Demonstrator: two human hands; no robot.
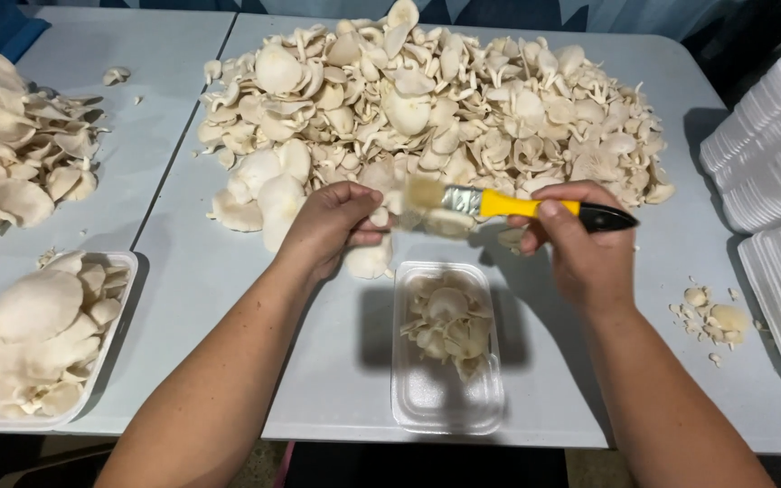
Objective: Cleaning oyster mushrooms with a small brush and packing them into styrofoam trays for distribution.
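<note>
a clear tray (447, 398) sits near the tabletop's (228, 298) front edge, bare surface either side. above it the left hand (329, 226) pinches a mushroom (378, 218); the right hand (580, 244) grips a brush (499, 204), bristles touching it.

pale grey table (228, 298), mushroom heap (436, 99), clear tray (445, 402), foam tray stacks (775, 145)

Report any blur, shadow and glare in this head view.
Head view: the brush bristles are motion-blurred, while the left hand and right hand stay fairly sharp; soft dark shadows fall on the table beside the clear tray and under the forearms; lighting is even, with only faint sheen on the tray, no harsh glare.
</note>
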